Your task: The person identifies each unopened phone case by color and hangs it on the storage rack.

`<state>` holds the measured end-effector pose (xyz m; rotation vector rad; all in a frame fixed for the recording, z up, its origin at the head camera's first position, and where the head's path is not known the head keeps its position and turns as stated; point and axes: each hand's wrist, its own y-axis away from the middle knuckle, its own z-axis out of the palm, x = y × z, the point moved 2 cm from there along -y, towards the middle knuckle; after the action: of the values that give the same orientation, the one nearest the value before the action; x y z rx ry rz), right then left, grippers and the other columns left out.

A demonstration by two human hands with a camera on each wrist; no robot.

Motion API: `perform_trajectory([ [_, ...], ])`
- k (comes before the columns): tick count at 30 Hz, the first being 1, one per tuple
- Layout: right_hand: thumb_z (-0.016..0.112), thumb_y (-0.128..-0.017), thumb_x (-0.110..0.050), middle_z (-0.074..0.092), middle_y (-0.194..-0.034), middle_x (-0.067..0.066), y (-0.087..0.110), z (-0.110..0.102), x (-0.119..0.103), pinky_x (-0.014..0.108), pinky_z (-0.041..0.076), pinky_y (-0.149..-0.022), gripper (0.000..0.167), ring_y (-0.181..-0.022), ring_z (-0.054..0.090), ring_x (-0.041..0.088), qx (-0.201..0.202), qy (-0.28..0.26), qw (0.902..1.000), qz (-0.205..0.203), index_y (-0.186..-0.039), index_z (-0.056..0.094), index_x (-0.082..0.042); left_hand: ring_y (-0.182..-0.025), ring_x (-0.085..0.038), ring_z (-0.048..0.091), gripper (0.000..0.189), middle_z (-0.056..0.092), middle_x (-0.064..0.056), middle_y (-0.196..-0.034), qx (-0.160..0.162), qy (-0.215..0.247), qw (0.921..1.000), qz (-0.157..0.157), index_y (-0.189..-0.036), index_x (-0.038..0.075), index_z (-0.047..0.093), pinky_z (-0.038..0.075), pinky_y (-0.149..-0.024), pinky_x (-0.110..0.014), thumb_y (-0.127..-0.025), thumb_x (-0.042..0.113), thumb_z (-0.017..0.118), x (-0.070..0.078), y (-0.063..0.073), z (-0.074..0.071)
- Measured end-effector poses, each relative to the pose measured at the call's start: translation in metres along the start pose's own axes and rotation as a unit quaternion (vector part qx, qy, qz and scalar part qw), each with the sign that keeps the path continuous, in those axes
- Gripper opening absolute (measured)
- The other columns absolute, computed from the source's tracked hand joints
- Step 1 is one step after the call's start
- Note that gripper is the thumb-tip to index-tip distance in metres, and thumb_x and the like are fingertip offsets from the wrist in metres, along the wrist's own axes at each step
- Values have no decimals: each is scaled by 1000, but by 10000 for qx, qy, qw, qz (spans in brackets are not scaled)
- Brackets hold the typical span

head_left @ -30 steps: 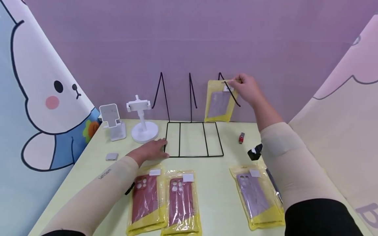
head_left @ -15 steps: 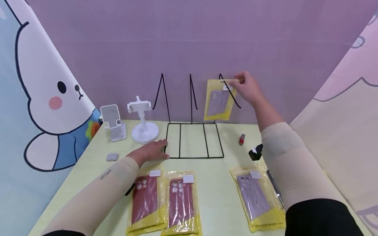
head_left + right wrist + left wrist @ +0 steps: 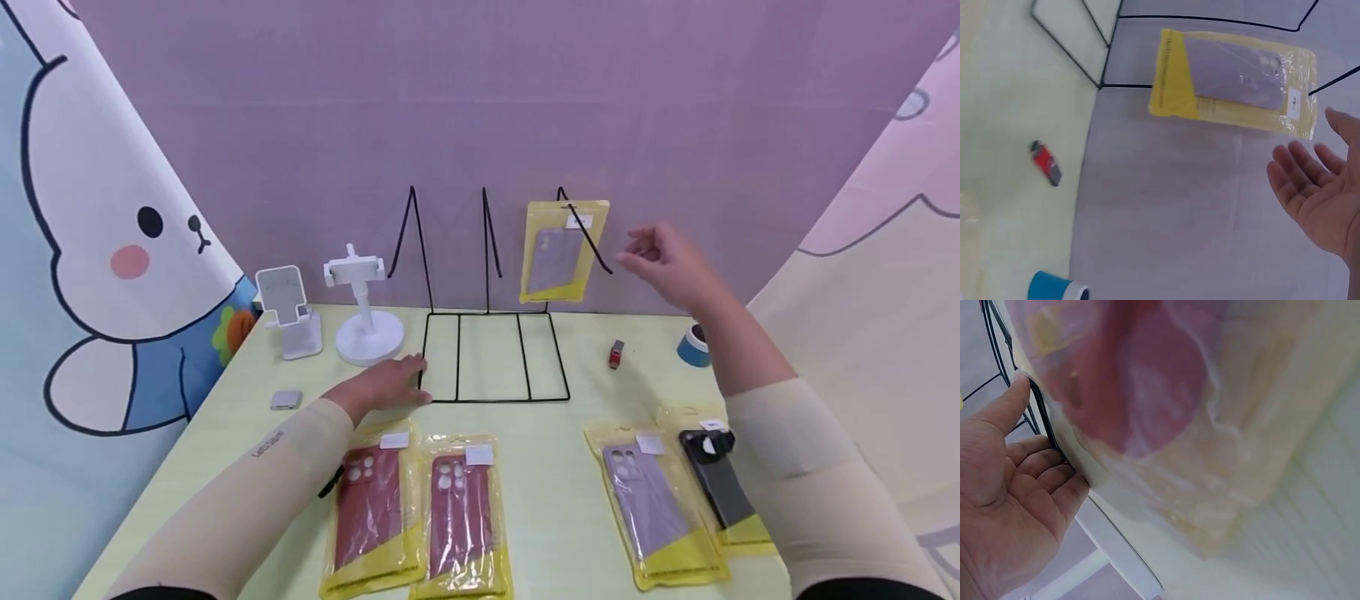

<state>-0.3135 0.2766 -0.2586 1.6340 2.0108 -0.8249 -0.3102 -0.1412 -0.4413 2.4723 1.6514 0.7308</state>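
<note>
A black wire display rack [image 3: 495, 401] stands on the table with three upright hooks. From its right hook hangs a yellow-edged clear bag [image 3: 557, 258] with a light purple phone case inside; the hook passes through the bag's top. My left hand [image 3: 381, 385] rests at the rack's left side, thumb and fingertips against the base wire [image 3: 1044, 419]. To the right of the hanging bag, my right hand [image 3: 663, 262] is in the air with loosely bent fingers, apart from the bag and holding nothing.
Two bagged red phone cases [image 3: 459, 508] lie at front left. A bagged purple case [image 3: 648, 500] and a bagged dark case [image 3: 716, 475] lie at front right. White phone stands [image 3: 367, 333] stand left; a red USB stick [image 3: 616, 354] and blue tape roll [image 3: 693, 348] lie right.
My right hand has let go of the bag's top corner and moved right and slightly down. The bag hangs on the right hook. My left hand has stayed at the rack.
</note>
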Motion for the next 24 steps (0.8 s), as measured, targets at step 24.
perform_trajectory([
  [24,73,-88,-18,66,-117,11,97,91,87,50,53,-93,38,-110,61,32,-2649,1776,9478,8,-123,62,-4,-149,-37,21,76,21,-19,-161,96,57,9999,30,-155,7,29,21,-121,-50,-96,43,61,-5,3,-1],
])
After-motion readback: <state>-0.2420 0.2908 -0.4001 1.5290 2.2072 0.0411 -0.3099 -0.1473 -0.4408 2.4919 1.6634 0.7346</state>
